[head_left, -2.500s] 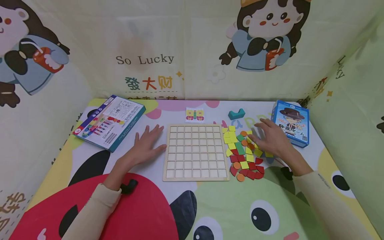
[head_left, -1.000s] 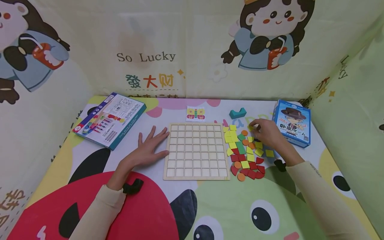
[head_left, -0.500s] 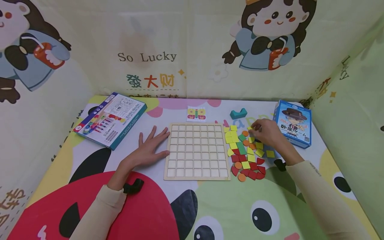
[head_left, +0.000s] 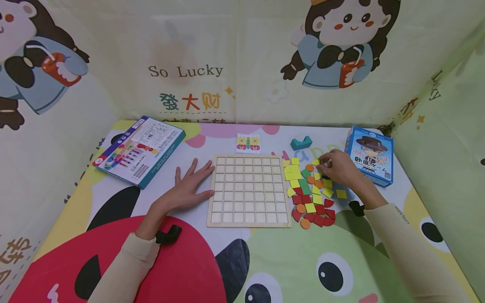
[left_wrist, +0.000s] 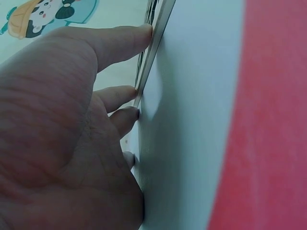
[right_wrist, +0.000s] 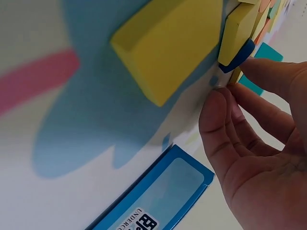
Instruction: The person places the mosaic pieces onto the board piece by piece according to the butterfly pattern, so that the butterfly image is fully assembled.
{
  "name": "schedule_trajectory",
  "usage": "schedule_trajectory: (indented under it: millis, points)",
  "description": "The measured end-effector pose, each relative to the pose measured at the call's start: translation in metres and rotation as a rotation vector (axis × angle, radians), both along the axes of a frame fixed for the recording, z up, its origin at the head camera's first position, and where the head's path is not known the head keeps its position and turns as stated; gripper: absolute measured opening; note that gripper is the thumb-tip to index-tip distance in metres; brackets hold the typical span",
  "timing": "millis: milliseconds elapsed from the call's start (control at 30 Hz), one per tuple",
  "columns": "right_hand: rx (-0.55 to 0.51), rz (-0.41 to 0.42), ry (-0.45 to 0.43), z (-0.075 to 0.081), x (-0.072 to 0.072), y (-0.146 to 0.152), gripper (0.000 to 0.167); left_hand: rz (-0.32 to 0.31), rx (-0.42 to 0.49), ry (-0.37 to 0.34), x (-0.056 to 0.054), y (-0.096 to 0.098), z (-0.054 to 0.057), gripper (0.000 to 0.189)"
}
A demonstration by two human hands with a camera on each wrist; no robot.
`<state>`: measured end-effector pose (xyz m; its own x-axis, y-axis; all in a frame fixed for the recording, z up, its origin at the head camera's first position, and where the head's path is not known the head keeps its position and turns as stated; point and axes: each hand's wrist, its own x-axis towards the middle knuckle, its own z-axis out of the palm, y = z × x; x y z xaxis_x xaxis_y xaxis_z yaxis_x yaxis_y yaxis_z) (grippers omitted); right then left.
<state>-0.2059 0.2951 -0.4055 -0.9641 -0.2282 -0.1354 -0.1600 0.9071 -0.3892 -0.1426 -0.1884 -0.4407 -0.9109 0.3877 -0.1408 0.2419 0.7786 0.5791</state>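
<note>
My left hand (head_left: 185,187) lies with fingers spread at the left edge of a wooden grid board (head_left: 249,224), whose square compartments hold no tiles. In the left wrist view, the thumb and fingertips of the left hand (left_wrist: 62,120) touch the board's thin side edge. At the upper right of a loose group of tiles, my right hand (head_left: 337,168) has thumb and index finger drawn together on a small yellow tile (head_left: 315,162). The right wrist view has the right hand (right_wrist: 268,143) beside yellow tiles (right_wrist: 238,33), a dark blue piece near its thumb.
Red tiles (head_left: 297,200), orange discs (head_left: 305,224) and green tiles (head_left: 304,187) lie right of the board. Behind stand a butterfly pattern card (head_left: 248,144) and a teal notched block (head_left: 301,143). A flat box (head_left: 142,151) lies left, a blue box (head_left: 369,155) right.
My right hand's fingers, spread over the tiles at first, have come together at a yellow tile and then shifted slightly right. My left hand has moved slightly right against the board's edge.
</note>
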Motion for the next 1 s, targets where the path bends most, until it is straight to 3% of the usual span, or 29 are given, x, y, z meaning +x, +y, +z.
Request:
schedule_trajectory:
  millis: [733, 1000]
  points:
    - [0.001, 0.027, 0.075, 0.001, 0.011, 0.003, 0.033, -0.016, -0.009, -0.004, 0.001, 0.000, 0.002, 0.090]
    - [0.008, 0.033, 0.067, 0.015, 0.008, -0.031, 0.037, -0.033, -0.008, 0.000, 0.001, -0.003, 0.001, 0.091]
